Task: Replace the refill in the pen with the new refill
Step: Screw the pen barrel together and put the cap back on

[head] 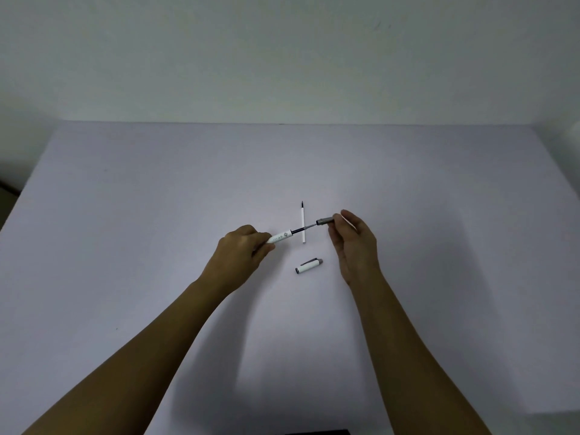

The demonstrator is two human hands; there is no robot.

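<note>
Two bare hands pull a pen apart above the middle of a grey table (125,215).

The barrel's rear end is hidden inside the left hand (243,251), closed around the white pen barrel (280,238). The right hand (353,240) pinches the grey tip section (324,221). One new refill (303,226) and one cap (309,266) lie between the hands.

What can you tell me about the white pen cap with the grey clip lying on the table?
The white pen cap with the grey clip is a short, plastic-looking tube with a grey end piece at its right and a dark, open-looking mouth at its left. It lies on its side on the pale table, slanting slightly up to the right, clip on top. It rests below the held pen, between the two forearms, and neither hand touches it.
</note>
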